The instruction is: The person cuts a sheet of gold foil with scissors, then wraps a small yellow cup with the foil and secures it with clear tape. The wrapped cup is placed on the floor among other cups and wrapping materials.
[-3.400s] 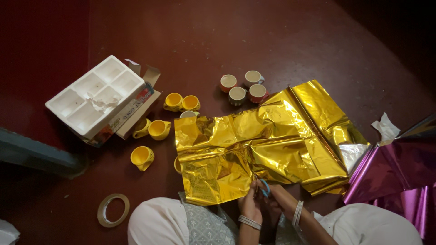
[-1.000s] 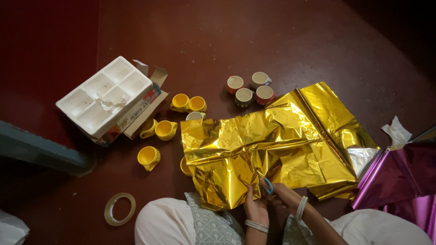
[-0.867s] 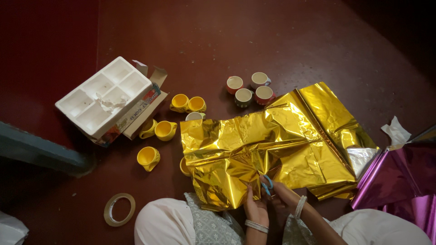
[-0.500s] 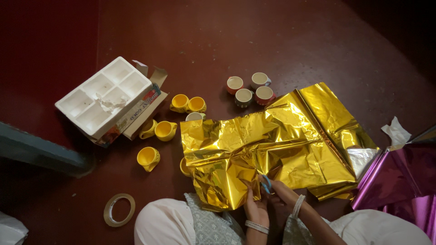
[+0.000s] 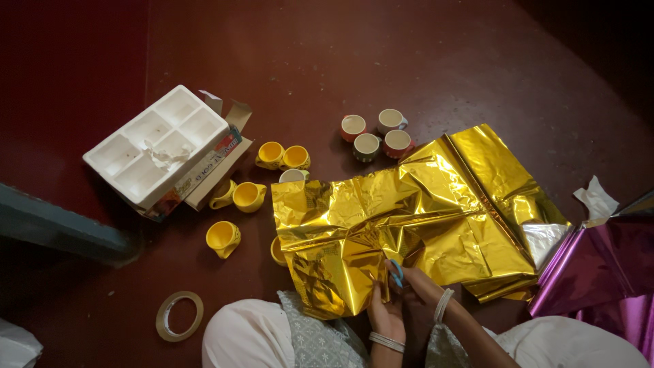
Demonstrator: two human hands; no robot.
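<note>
- 2 hands met at the near edge of the gold foil sheet (image 5: 409, 232), which lay spread and creased on the floor so its edge could be worked from the person's seated spot.
- Right hand (image 5: 417, 286) had its fingers closed through the blue-handled scissors (image 5: 396, 272); the blades pointed into the foil just beyond the fingertips, though whether they were open could not be told.
- Left hand (image 5: 385, 313) had its fingers together, pinching the foil edge right beside the scissors, apparently to keep the sheet taut.
- 5 or so yellow cups (image 5: 246, 196) sat well away to the left of the fingers, near a white moulded tray (image 5: 157, 153).
- 4 more cups (image 5: 375, 133) stood beyond the foil's far edge.
- 1 tape roll (image 5: 179, 315) lay left of the left hand; purple foil (image 5: 599, 266) lay right of the right hand.
</note>
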